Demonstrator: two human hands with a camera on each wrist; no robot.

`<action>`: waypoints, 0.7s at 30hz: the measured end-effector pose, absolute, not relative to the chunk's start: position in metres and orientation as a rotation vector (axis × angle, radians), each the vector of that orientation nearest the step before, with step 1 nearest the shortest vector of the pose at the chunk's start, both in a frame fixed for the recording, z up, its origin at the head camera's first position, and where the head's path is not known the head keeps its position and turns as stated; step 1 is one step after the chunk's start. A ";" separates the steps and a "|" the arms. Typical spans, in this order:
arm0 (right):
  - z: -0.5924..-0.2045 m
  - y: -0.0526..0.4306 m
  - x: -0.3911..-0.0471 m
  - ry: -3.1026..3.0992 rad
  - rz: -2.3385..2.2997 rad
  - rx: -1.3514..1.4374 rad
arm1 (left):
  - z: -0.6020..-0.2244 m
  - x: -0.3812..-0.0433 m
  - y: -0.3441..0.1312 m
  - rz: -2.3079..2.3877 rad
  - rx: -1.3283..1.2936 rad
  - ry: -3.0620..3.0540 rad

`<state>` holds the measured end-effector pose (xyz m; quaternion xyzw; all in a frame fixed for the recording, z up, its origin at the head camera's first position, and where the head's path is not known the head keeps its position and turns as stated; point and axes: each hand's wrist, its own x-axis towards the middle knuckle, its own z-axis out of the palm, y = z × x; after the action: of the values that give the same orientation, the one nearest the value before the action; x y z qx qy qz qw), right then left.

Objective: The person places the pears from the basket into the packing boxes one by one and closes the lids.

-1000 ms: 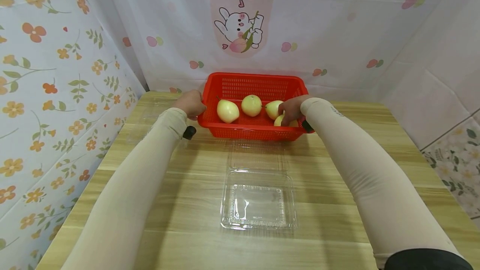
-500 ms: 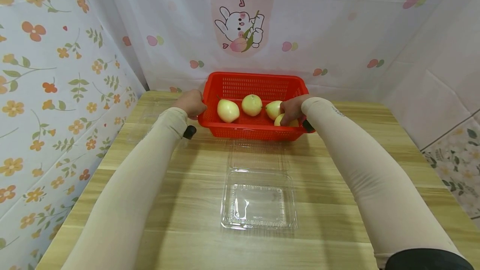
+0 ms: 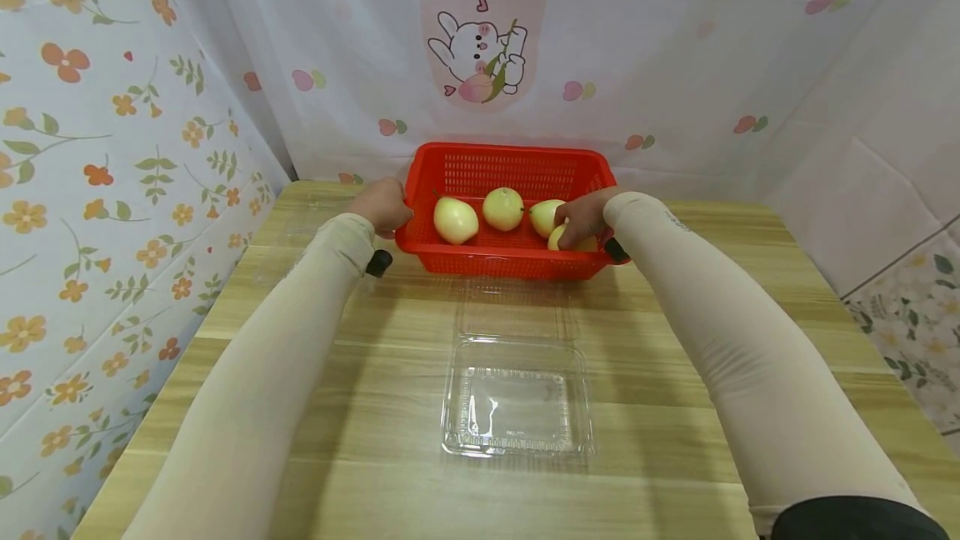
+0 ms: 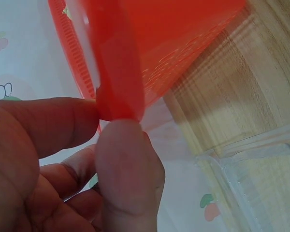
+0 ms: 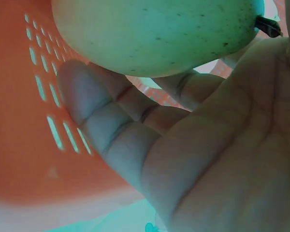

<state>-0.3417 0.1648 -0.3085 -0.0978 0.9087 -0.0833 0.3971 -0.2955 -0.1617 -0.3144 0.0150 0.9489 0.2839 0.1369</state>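
Note:
At the table's back stands a red plastic basket [image 3: 495, 265] with several yellow-green pears in it. My left hand [image 3: 381, 205] pinches the basket's left rim; in the left wrist view the thumb and forefinger meet on the red rim [image 4: 118, 63]. Inside the basket's right end, my right hand [image 3: 587, 215] grips a pear [image 3: 557, 237], mostly covered by the hand. The right wrist view shows that pear [image 5: 154, 34], dark-stemmed, with curled fingers [image 5: 121, 130] against it. A second pear [image 3: 543, 217] lies just behind. Two others, a middle pear [image 3: 503, 209] and a left pear [image 3: 455, 221], rest apart.
A clear plastic clamshell box [image 3: 517, 411] lies unfolded in front of the basket, its lid side toward it. More clear plastic packaging [image 3: 288, 232] sits at the table's back left. A printed curtain [image 3: 337, 40] hangs right behind the basket.
Hardly anything differs. My right fingers have shifted slightly on the pear; the left hand and the basket stay in place.

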 end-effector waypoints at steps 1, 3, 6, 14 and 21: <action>-0.308 0.164 -0.342 2.300 -0.206 -0.248 | -0.314 -0.295 -0.162 0.821 0.043 2.747; -0.306 0.164 -0.341 2.304 -0.183 -0.260 | -0.313 -0.295 -0.163 0.816 0.043 2.750; -0.303 0.164 -0.340 2.319 -0.165 -0.260 | -0.312 -0.295 -0.164 0.821 0.046 2.753; -0.303 0.168 -0.340 2.315 -0.215 -0.256 | -0.311 -0.294 -0.162 0.834 0.047 2.741; -0.307 0.169 -0.345 2.285 -0.243 -0.278 | -0.312 -0.294 -0.162 0.831 0.046 2.744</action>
<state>-0.3454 0.1688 -0.3069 -0.1099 0.9040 -0.0961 0.4018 -0.2937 -0.1621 -0.3124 0.0159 0.9480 0.2872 0.1365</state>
